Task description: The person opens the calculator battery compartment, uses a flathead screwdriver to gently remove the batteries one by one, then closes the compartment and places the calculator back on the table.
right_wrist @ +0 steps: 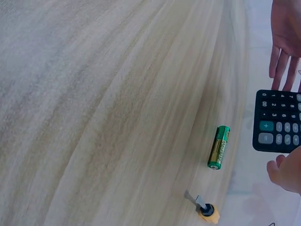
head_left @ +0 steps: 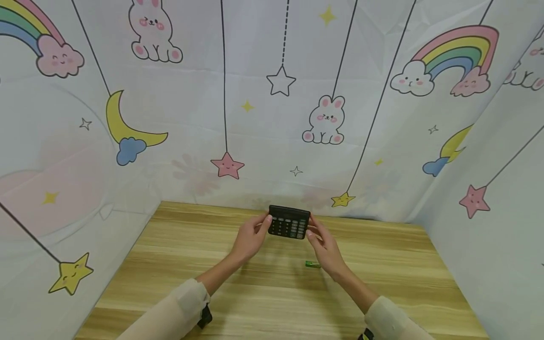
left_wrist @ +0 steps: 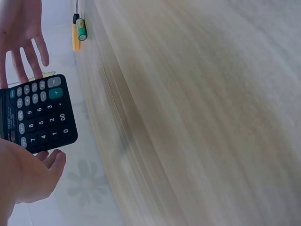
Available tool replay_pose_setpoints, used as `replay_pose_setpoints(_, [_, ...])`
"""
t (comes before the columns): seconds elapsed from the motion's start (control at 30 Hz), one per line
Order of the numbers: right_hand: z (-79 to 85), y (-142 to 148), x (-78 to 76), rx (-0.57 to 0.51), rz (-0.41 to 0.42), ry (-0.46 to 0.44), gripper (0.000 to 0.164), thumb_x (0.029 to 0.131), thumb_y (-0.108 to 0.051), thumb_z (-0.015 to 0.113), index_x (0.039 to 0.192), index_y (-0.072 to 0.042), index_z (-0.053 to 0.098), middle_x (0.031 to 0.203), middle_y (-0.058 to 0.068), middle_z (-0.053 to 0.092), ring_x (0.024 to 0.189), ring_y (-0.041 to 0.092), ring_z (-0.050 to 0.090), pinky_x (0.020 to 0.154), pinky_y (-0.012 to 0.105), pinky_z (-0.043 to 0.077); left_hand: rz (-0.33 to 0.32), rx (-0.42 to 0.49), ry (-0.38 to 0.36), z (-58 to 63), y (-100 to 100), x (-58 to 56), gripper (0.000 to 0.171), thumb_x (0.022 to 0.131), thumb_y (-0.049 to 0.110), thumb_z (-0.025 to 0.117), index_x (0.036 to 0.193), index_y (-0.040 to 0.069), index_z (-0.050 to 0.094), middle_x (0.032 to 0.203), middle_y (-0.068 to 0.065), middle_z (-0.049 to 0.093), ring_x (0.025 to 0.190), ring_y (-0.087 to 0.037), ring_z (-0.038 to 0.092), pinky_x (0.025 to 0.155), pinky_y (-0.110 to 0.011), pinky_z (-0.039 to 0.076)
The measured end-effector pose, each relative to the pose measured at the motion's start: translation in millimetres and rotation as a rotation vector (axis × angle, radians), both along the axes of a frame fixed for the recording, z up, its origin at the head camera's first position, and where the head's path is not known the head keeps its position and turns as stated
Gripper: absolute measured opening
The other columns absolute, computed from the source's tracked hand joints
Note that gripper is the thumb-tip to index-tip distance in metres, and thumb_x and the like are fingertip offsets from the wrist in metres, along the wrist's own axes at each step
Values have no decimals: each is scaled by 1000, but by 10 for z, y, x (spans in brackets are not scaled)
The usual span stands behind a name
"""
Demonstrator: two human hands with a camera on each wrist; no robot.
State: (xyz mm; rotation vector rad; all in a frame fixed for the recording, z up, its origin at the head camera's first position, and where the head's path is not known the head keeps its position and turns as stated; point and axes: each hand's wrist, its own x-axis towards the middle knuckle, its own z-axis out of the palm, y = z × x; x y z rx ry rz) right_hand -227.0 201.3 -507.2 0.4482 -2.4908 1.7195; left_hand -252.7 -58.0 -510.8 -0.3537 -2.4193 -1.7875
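A black calculator (head_left: 289, 222) is held up over the far part of the table, its keys facing the head camera. My left hand (head_left: 250, 238) grips its left edge, the thumb at the front. On the opposite edge my right hand (head_left: 327, 250) holds it. Number keys and a green plus key show on the calculator (left_wrist: 44, 113) in the left wrist view. A green battery (head_left: 312, 264) lies on the table below, close by my right hand. The right wrist view shows that battery (right_wrist: 219, 147) whole, with its gold band.
A screwdriver with a yellow handle (right_wrist: 210, 214) lies near the battery; my right hand hides it from the head view. The wood-grain table (head_left: 178, 264) ends at a white cloth backdrop (head_left: 263, 127) printed with stars and rabbits, which also rises on both sides.
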Motion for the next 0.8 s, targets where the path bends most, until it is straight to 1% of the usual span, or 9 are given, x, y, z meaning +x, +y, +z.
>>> replay_pose_setpoints(0.1, [5, 10, -3, 3, -2, -12, 60, 115, -30, 51, 169, -17, 30, 161, 16, 44, 146, 39, 46, 115, 66, 38, -8, -26, 16, -12, 12, 13, 59, 111, 52, 51, 154, 11, 57, 142, -11, 65, 127, -29, 67, 102, -47, 56])
replay_pose_setpoints(0.17, [10, 13, -6, 1, -1, -12, 60, 115, -28, 51, 169, -15, 29, 161, 18, 44, 145, 40, 47, 113, 65, 41, -11, -43, 27, -13, 23, 19, 59, 112, 51, 51, 155, 12, 56, 137, -11, 65, 126, -30, 67, 102, -48, 57])
replay_pose_setpoints(0.2, [12, 14, -9, -2, 0, -14, 60, 115, -27, 51, 169, -14, 29, 160, 19, 44, 144, 40, 48, 112, 63, 44, -11, -49, 31, -11, 31, 22, 59, 112, 50, 51, 155, 11, 55, 134, -11, 65, 125, -30, 68, 102, -48, 57])
replay_pose_setpoints(0.3, [25, 6, -17, -31, 5, -41, 60, 115, -25, 52, 169, -15, 29, 157, 19, 45, 140, 38, 51, 108, 48, 52, 6, -69, 35, 2, 54, 32, 59, 112, 50, 51, 156, 11, 55, 127, -11, 64, 121, -31, 68, 101, -48, 57])
replay_pose_setpoints(0.4, [29, -8, -28, -72, 6, -77, 60, 114, -20, 53, 169, -16, 29, 152, 20, 46, 137, 36, 54, 104, 43, 55, 32, -82, 45, 3, 81, 39, 59, 112, 50, 51, 155, 10, 55, 122, -11, 64, 116, -31, 69, 100, -47, 58])
replay_pose_setpoints(0.43, [29, -14, -34, -85, 4, -89, 60, 114, -19, 53, 169, -17, 29, 151, 20, 46, 136, 36, 54, 104, 44, 56, 40, -86, 46, 2, 89, 40, 59, 112, 50, 51, 155, 10, 55, 121, -11, 63, 115, -30, 69, 100, -46, 58])
replay_pose_setpoints(0.5, [30, -27, -47, -106, -2, -106, 60, 114, -17, 53, 169, -18, 30, 149, 20, 47, 135, 37, 54, 104, 51, 54, 51, -92, 50, -10, 102, 35, 60, 112, 50, 50, 155, 9, 55, 120, -11, 63, 113, -30, 69, 99, -46, 58])
replay_pose_setpoints(0.6, [36, -41, -62, -139, -9, -135, 59, 114, -15, 53, 169, -17, 31, 147, 21, 47, 134, 39, 53, 104, 56, 52, 57, -96, 49, -13, 114, 32, 59, 113, 49, 49, 156, 9, 54, 118, -10, 61, 111, -29, 68, 97, -46, 59])
replay_pose_setpoints(0.8, [38, -47, -91, -200, -43, -184, 57, 113, -15, 54, 167, -15, 35, 143, 21, 47, 129, 38, 51, 105, 61, 51, 69, -112, 68, -14, 138, 31, 60, 113, 50, 48, 154, 7, 55, 117, -10, 62, 110, -30, 69, 94, -47, 59])
